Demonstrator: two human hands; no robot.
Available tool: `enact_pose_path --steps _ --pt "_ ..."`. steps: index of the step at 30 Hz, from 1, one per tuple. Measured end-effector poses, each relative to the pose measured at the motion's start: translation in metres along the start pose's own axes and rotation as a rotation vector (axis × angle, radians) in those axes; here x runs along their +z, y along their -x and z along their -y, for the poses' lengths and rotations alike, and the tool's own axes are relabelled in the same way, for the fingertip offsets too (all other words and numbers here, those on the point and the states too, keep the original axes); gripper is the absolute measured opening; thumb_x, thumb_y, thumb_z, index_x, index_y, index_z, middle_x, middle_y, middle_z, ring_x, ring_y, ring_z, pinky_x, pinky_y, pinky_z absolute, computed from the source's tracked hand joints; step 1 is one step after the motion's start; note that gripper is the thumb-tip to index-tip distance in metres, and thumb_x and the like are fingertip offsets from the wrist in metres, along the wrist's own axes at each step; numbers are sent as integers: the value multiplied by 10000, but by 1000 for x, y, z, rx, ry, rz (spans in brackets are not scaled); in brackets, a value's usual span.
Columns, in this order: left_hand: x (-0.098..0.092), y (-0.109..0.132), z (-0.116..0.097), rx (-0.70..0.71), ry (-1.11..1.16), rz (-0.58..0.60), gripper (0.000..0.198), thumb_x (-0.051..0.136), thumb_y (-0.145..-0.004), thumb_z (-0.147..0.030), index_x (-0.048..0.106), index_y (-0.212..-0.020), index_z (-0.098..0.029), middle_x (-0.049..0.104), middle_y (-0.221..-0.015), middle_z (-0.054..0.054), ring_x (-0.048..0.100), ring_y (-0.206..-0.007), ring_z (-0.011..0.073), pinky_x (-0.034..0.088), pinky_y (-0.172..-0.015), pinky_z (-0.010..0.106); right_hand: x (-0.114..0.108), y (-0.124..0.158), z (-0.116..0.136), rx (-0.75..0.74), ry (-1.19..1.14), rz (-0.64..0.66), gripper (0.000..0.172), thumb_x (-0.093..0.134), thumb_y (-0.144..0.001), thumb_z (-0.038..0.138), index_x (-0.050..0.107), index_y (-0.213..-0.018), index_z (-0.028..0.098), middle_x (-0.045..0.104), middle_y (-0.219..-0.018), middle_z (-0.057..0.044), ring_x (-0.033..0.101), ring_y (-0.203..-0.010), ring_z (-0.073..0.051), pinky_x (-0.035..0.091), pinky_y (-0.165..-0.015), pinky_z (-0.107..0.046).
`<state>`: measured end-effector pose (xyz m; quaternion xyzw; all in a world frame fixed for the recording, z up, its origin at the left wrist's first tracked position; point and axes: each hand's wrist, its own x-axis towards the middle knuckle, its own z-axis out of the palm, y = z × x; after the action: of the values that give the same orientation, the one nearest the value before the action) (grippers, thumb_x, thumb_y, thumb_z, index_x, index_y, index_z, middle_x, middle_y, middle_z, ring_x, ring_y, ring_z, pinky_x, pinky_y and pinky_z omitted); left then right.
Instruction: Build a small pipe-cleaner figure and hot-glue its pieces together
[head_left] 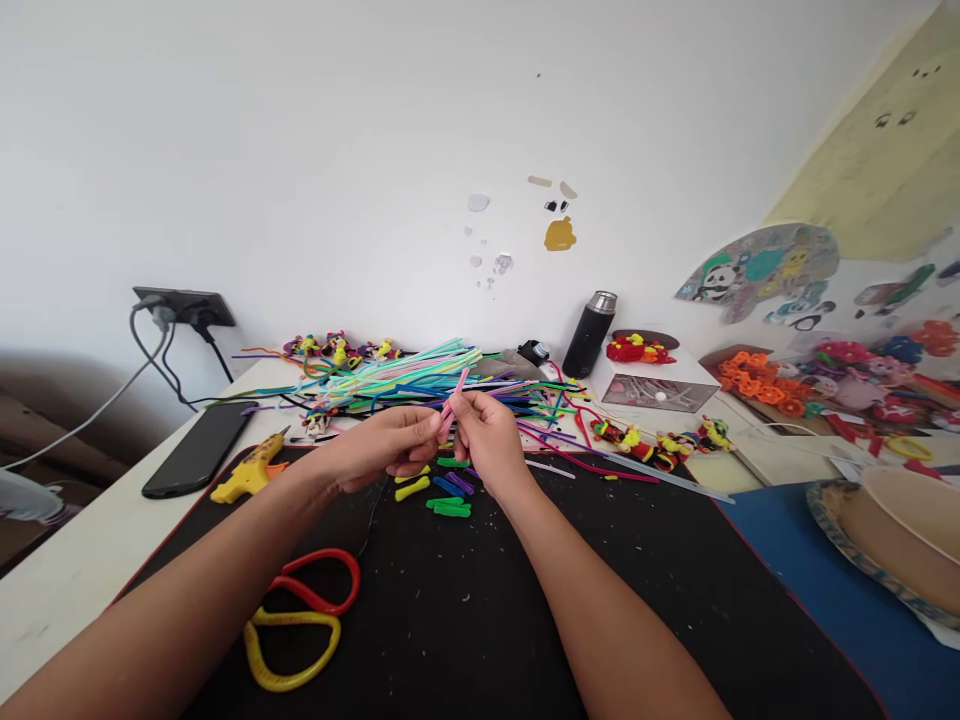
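My left hand (394, 440) and my right hand (484, 435) meet above a black mat (465, 610), both pinched on one pink pipe cleaner (454, 398) that sticks up and to the right between them. Just below the hands lie several short folded pieces (442, 490) in green, yellow, blue and purple. Behind the hands sprawls a big pile of coloured pipe cleaners (405, 375).
Red and yellow scissors (300, 620) lie on the mat at the left, a yellow glue gun (251, 470) and a black phone (199, 448) beyond. A black flask (590, 335), a white box (652, 385), craft figures (660, 445) and a hat (892, 535) stand to the right.
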<state>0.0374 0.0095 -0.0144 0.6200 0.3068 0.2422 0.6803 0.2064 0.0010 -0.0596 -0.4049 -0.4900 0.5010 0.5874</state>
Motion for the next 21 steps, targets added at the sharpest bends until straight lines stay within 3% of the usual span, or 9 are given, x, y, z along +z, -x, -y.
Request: enact_pose_path --steps 4,8,16,21 --pt "5 -1 -3 63 -299 -42 448 802 -810 -596 678 -850 -168 542 -676 -17 400 -553 113 306 -488 211 0 0 1 4 -3 -15 392 700 -880 595 653 -843 207 488 -473 87 418 -338 -92 312 -360 -225" --pt "9 -1 1 86 -573 -202 410 751 -818 -586 686 -775 -184 604 -690 4 512 -652 179 387 -571 243 1 1 3 31 27 -37 407 713 -857 612 657 -848 209 495 -485 85 415 -339 -95 313 -346 -230" --pt "8 2 1 38 -964 -316 405 521 -976 -493 626 -708 -208 553 -622 13 453 -570 186 245 -556 290 1 3 1 -28 75 -23 353 673 -905 554 653 -866 204 515 -492 83 432 -331 -93 320 -356 -220" --pt "12 0 1 18 -1103 -351 349 524 -992 -389 572 -687 -228 580 -599 30 480 -529 200 205 -584 324 1 3 1 -35 90 -20 365 676 -908 568 655 -857 207 498 -483 86 446 -337 -102 332 -365 -222"
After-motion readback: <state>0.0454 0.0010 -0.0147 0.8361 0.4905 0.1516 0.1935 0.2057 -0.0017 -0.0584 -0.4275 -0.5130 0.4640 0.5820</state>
